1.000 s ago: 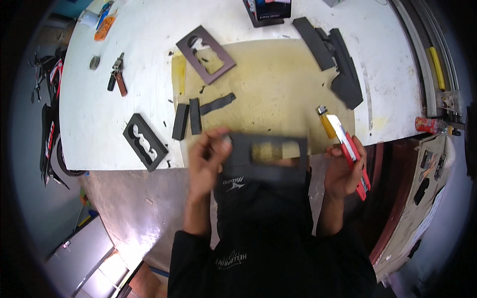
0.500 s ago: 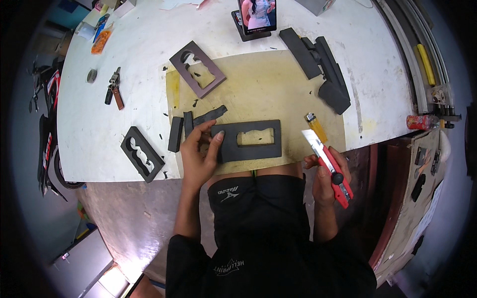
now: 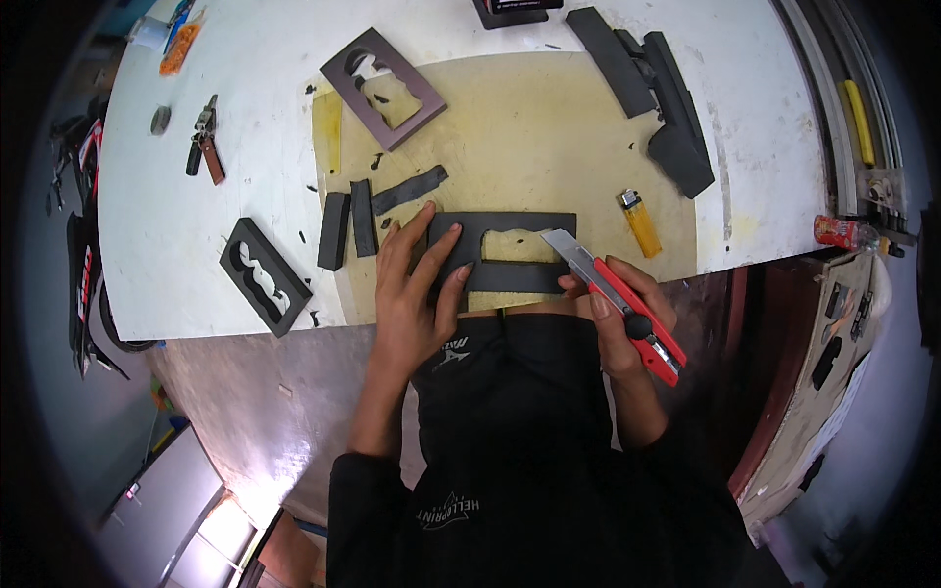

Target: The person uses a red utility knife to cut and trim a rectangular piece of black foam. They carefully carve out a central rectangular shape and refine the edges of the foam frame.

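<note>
A dark foam frame [image 3: 510, 276] with a long cut-out window lies flat on the yellowish cutting mat [image 3: 529, 127] at the table's near edge. My left hand [image 3: 412, 284] presses flat on the frame's left end, fingers spread. A red utility knife [image 3: 622, 309] sits in the grip of my right hand [image 3: 622, 323], its extended blade tip resting at the right end of the frame's window.
Dark foam strips [image 3: 358, 211] lie left of the frame. A yellow lighter [image 3: 642, 220] is on the mat at right. Other foam frames [image 3: 382, 88] [image 3: 265, 274], stacked foam pieces [image 3: 657, 98], pliers [image 3: 204, 137] and the white table [image 3: 196, 216] surround the mat.
The frame, held up in both hands a second ago, was laid on the mat. My right hand brought the knife blade onto it while the left pressed it down.
</note>
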### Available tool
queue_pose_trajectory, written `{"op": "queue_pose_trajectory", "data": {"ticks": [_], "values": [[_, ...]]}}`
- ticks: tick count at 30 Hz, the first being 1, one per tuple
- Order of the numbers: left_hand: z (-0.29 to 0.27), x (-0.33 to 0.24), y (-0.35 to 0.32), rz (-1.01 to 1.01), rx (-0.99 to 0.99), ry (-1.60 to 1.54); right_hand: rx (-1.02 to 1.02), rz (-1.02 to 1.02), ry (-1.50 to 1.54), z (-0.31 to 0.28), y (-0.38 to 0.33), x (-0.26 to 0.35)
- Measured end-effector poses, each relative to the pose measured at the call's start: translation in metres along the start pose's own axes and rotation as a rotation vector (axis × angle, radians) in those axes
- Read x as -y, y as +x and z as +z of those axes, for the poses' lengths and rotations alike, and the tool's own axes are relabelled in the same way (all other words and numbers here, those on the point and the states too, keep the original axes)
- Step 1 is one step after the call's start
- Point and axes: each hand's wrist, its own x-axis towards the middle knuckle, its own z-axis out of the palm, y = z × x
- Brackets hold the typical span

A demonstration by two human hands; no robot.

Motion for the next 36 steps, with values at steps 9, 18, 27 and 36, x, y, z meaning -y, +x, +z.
{"op": "queue_pose_trajectory", "data": {"ticks": [9,18,27,36], "values": [[0.002,0.006,0.007,0.046,0.053,0.043,0.102,-0.286,-0.333,0.016,0.0,-0.008],[0.002,0.004,0.007,0.035,0.05,0.048,0.284,-0.395,-0.564,0.039,0.0,-0.008],[0.009,0.006,0.003,0.009,-0.032,0.011,0.141,-0.37,-0.661,0.068,-0.013,-0.007],[0.01,0.006,0.002,0.028,-0.031,0.022,0.124,-0.377,-0.662,0.068,-0.011,-0.009]]}}
